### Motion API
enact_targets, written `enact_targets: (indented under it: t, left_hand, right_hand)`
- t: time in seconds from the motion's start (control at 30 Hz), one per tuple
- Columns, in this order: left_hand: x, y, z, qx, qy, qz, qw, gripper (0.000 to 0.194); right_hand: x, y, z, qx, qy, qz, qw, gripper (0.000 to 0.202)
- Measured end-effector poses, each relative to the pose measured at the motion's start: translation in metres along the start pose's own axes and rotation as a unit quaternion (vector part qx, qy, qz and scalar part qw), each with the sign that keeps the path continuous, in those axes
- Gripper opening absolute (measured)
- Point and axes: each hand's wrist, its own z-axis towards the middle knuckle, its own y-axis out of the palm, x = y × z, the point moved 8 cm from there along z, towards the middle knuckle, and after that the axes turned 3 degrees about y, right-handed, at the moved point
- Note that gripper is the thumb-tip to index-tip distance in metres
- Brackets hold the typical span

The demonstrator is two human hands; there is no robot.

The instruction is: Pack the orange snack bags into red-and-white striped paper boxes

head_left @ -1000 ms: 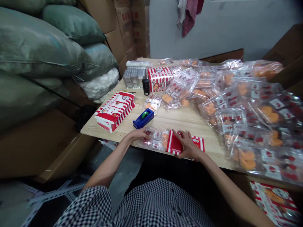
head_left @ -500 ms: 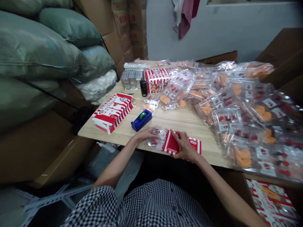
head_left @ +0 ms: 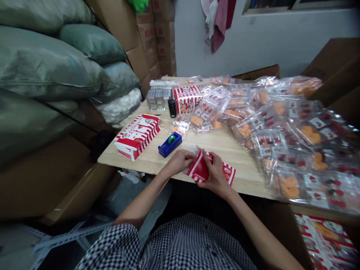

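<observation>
A red and white striped box (head_left: 199,168) lies at the table's front edge, and my right hand (head_left: 216,173) grips it across the middle. At its left end is my left hand (head_left: 180,163), fingers pinched on a clear plastic packet (head_left: 192,150) that is now mostly hidden in the box's opening. Just beyond my left hand sits a blue tape dispenser (head_left: 170,145) with green tape. Left of that lies a stack of flat striped boxes (head_left: 137,135). An upright striped box (head_left: 187,99) stands farther back beside a black cylinder (head_left: 172,108).
Many clear packets with orange pieces (head_left: 289,186) cover the table's right side. Clear plastic cases (head_left: 159,98) stand at the back left. Large green sacks (head_left: 47,67) are piled on the left. An open carton (head_left: 327,240) with striped packages is at the lower right.
The clear packet has gone mostly into the striped box, with my left hand moved right against the opening. The box's left end is tilted up a little. The camera view has shifted slightly.
</observation>
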Motion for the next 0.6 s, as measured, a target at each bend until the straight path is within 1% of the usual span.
enact_targets:
  t: [0.03, 0.07, 0.1, 0.13, 0.17, 0.2, 0.23, 0.27, 0.3, 0.33, 0.37, 0.4, 0.43, 0.47, 0.53, 0.57, 0.6]
  left_hand:
    - [0.013, 0.001, -0.003, 0.012, 0.021, 0.012, 1.000, 0.011]
    - [0.028, 0.000, -0.008, 0.036, 0.049, 0.026, 0.998, 0.012]
    - [0.042, -0.001, -0.015, 0.076, 0.083, 0.040, 0.993, 0.015]
    - [0.055, -0.003, -0.024, 0.128, 0.117, 0.049, 0.984, 0.022]
    - [0.065, -0.004, -0.036, 0.182, 0.146, 0.050, 0.971, 0.033]
    - [0.069, -0.002, -0.047, 0.222, 0.161, 0.038, 0.961, 0.047]
    - [0.068, 0.005, -0.056, 0.236, 0.161, 0.010, 0.958, 0.061]
    - [0.062, 0.016, -0.062, 0.222, 0.148, -0.030, 0.963, 0.071]
    - [0.053, 0.031, -0.064, 0.186, 0.124, -0.074, 0.972, 0.075]
    - [0.042, 0.045, -0.065, 0.143, 0.095, -0.114, 0.979, 0.071]
    - [0.032, 0.057, -0.065, 0.106, 0.067, -0.146, 0.981, 0.061]
    - [0.023, 0.064, -0.064, 0.083, 0.046, -0.168, 0.981, 0.051]
    - [0.018, 0.067, -0.061, 0.073, 0.035, -0.178, 0.981, 0.043]
    - [0.016, 0.065, -0.057, 0.068, 0.038, -0.179, 0.981, 0.038]
    - [0.022, 0.059, -0.044, 0.051, 0.078, -0.164, 0.982, 0.031]
    - [0.027, 0.057, -0.038, 0.037, 0.105, -0.152, 0.982, 0.030]
    - [0.033, 0.055, -0.031, 0.026, 0.129, -0.143, 0.981, 0.029]
  right_hand:
    - [0.000, -0.006, -0.002, 0.021, 0.021, 0.009, 0.999, 0.135]
    - [-0.001, -0.013, -0.006, 0.045, 0.045, 0.021, 0.998, 0.136]
    - [-0.001, -0.019, -0.010, 0.069, 0.072, 0.033, 0.995, 0.137]
    - [-0.002, -0.027, -0.016, 0.095, 0.101, 0.047, 0.989, 0.138]
    - [-0.003, -0.034, -0.024, 0.124, 0.133, 0.064, 0.981, 0.138]
    - [-0.004, -0.041, -0.033, 0.157, 0.166, 0.084, 0.970, 0.138]
    - [-0.006, -0.046, -0.044, 0.188, 0.198, 0.105, 0.956, 0.137]
    - [-0.009, -0.049, -0.055, 0.211, 0.226, 0.126, 0.943, 0.135]
    - [-0.012, -0.051, -0.065, 0.227, 0.247, 0.146, 0.931, 0.133]
    - [-0.014, -0.051, -0.074, 0.236, 0.261, 0.168, 0.921, 0.132]
    - [-0.015, -0.050, -0.082, 0.239, 0.268, 0.193, 0.913, 0.131]
    - [-0.014, -0.050, -0.087, 0.241, 0.271, 0.222, 0.905, 0.130]
    - [-0.010, -0.050, -0.091, 0.242, 0.272, 0.255, 0.896, 0.126]
    - [-0.003, -0.052, -0.092, 0.244, 0.271, 0.287, 0.886, 0.119]
    - [0.014, -0.057, -0.088, 0.245, 0.263, 0.337, 0.870, 0.093]
    - [0.023, -0.060, -0.083, 0.245, 0.254, 0.350, 0.868, 0.078]
    - [0.030, -0.064, -0.076, 0.243, 0.242, 0.349, 0.872, 0.068]
